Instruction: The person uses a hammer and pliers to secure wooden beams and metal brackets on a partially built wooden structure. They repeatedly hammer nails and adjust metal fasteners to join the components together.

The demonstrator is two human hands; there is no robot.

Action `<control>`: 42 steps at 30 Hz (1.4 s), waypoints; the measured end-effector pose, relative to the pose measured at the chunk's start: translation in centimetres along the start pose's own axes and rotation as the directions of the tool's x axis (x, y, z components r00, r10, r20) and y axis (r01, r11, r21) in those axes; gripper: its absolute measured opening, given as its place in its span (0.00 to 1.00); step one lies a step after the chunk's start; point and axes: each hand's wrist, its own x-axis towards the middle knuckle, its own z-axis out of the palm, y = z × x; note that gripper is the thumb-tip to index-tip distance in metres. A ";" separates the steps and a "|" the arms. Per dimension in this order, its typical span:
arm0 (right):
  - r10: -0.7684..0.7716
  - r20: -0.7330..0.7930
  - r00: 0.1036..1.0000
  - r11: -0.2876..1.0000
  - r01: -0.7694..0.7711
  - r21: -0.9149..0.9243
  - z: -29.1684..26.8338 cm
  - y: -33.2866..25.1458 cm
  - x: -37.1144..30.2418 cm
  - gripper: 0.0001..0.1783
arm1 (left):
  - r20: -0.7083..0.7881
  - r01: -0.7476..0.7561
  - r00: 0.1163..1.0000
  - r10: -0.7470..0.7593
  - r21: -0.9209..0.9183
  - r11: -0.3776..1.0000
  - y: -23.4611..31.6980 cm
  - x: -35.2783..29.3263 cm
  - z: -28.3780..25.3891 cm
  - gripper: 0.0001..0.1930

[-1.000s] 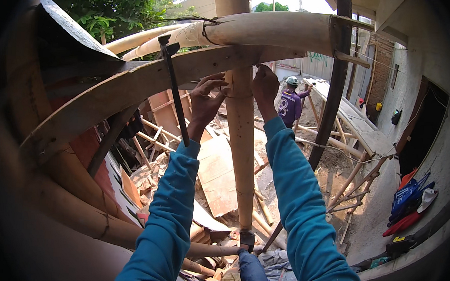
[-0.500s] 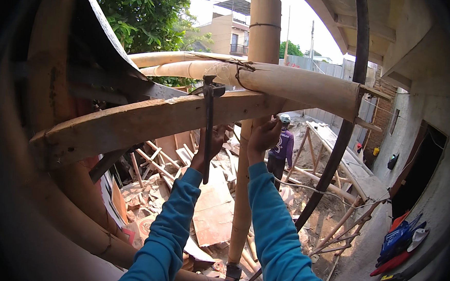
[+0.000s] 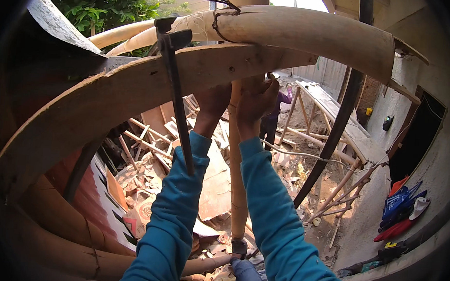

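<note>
My left hand [image 3: 212, 106] reaches up behind the lower edge of a wooden beam [image 3: 130, 83], left of an upright bamboo pole [image 3: 236, 177]; its fingers are hidden. Just right of the pole, my right hand [image 3: 255, 109] is closed, fingertips pinched close under the beam; what it holds, if anything, is too small to make out. Above the beam crosses a thick bamboo pole [image 3: 314, 35], bound with dark wire [image 3: 216, 22]. A dark metal bar tool [image 3: 176, 91] with a jaw-like head hangs hooked over the beam, its lower end in front of my left forearm.
Below lie broken boards and rubble [image 3: 214, 186]. A person [image 3: 274, 110] in purple stands beyond my right hand. A dark slanting pole [image 3: 333, 142] and a bamboo-framed platform [image 3: 335, 108] are to the right. Bags [image 3: 401, 208] lie by the wall, and bamboo [image 3: 69, 249] crosses lower left.
My view has moved closer to the beam, which now appears larger, with the bar tool farther left. My left hand has gone higher behind the beam; the right stays pinched beneath it.
</note>
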 end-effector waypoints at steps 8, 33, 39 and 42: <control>-0.051 -0.061 0.997 0.997 0.055 0.055 0.9 0.1 -0.3 0.29 | 0.491 0.582 0.769 -0.410 -0.802 0.131 1.0 1.3 0.7 0.16; -0.088 -0.063 0.994 0.995 0.090 0.043 0.2 -1.1 -0.4 0.19 | -0.008 -0.117 0.992 0.126 0.318 0.941 -5.7 -0.9 6.5 0.24; -0.032 -0.019 0.999 0.994 0.034 0.100 -0.2 -0.7 -0.4 0.17 | -0.090 0.087 0.992 -0.090 -0.032 0.996 -3.8 -1.0 4.2 0.20; -0.013 -0.004 1.000 0.995 0.013 0.099 -0.3 -1.5 -0.8 0.15 | -0.002 -0.052 0.999 0.055 0.273 0.961 -2.4 -0.1 2.3 0.18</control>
